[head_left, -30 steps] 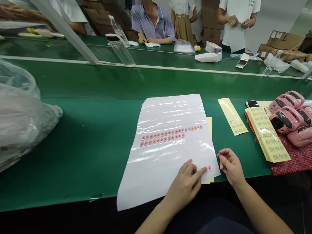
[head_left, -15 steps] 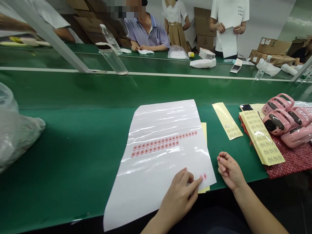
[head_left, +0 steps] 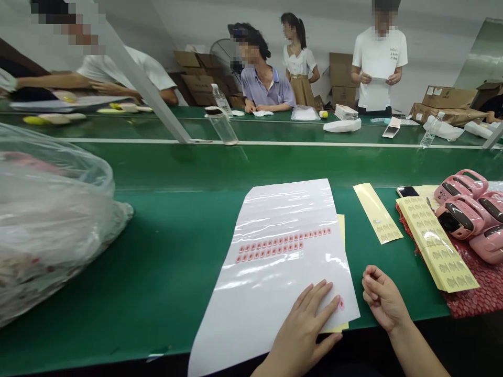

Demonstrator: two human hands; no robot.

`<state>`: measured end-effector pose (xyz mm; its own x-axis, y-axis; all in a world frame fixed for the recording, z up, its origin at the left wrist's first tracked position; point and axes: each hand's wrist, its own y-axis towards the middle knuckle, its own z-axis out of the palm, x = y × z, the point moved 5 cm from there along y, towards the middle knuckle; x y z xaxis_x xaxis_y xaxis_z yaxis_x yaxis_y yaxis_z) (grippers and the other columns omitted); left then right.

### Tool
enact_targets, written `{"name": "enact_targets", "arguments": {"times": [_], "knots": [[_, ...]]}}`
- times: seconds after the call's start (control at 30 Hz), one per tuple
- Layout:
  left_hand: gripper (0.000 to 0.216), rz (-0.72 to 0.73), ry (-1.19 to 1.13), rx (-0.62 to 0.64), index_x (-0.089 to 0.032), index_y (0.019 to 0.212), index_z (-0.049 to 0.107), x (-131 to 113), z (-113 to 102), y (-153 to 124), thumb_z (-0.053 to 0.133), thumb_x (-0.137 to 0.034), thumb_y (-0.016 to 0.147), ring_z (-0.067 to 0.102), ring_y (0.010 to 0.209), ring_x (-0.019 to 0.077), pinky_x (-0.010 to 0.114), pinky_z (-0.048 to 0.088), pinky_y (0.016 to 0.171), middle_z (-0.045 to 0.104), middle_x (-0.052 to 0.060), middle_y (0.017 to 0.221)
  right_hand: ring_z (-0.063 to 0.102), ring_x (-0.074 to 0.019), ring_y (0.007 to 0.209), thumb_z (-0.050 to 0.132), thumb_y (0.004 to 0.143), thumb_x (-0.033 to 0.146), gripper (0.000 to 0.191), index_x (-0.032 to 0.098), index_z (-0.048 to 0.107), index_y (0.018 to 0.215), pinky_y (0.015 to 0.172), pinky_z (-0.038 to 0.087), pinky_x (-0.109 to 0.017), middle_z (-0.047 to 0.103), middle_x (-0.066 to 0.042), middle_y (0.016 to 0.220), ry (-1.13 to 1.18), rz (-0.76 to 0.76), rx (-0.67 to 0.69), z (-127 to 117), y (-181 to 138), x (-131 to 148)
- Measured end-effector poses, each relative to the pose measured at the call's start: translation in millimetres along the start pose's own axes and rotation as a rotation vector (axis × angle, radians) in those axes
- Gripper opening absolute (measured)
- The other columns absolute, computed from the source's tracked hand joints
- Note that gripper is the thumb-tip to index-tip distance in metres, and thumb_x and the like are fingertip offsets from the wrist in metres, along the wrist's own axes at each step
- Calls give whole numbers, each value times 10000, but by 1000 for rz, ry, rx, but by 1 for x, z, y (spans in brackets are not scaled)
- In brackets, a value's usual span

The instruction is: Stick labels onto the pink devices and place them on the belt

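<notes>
A long green table [head_left: 165,251] runs across the room, a pale strip [head_left: 314,144] along it and a grey post [head_left: 151,89] rising beside the strip. Over there, cardboard boxes [head_left: 343,78] stand before a plain greyish wall [head_left: 334,31], a round fan [head_left: 236,65] near some of them. Light gleams off the tabletop; beneath its near edge it is dark.

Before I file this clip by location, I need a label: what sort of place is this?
Probably a small factory's assembly or packing workshop. A long green bench runs across the room, several similar pink devices are gathered on it, and cardboard boxes are stacked behind.
</notes>
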<state>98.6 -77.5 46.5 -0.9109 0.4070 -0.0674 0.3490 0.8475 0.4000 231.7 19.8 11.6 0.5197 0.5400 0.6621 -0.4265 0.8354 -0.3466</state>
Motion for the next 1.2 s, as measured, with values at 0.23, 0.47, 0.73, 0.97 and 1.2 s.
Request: {"name": "enact_targets", "arguments": {"times": [0.23,0.47,0.73,0.97,1.2], "knots": [[292,74,-21,-55,-210,1054,615,-7,-3,1,591,-360,805,563,1095,254,418,518,865,625,114,1154,256,-3,382,864,428,251,331,168,567,547,370,180,-155,460,58,507,-15,-17,-2,-4,0,0],[136,49,-110,-254,-209,866,636,-17,-15,1,514,-269,866,619,994,191,355,520,875,703,38,931,248,-2,373,864,420,301,352,167,567,552,358,162,-154,467,57,512,-36,-55,-36,-5,-1,0],[168,204,-245,-85,-219,942,630,-44,13,-10,616,-304,798,561,1095,218,410,416,996,685,52,1016,478,-87,504,653,726,404,235,197,642,837,464,420,-204,578,-5,672,-509,-333,24,-3,-8,1],[236,56,-465,19,-225,1055,607,-16,-16,-1,561,-252,825,599,1015,168,233,508,855,632,85,1110,356,-289,1291,550,794,208,466,185,510,1257,1039,343,-463,428,-144,1376,-1686,-645,474,22,-24,-7],[427,-31,232,-63,-235,1224,528,45,-18,-10,476,-434,849,599,1034,285,407,550,760,609,141,1177,233,-282,1347,610,798,346,665,221,329,1388,1082,276,-453,253,-106,1464,-1948,-554,611,11,-29,-19]]}}
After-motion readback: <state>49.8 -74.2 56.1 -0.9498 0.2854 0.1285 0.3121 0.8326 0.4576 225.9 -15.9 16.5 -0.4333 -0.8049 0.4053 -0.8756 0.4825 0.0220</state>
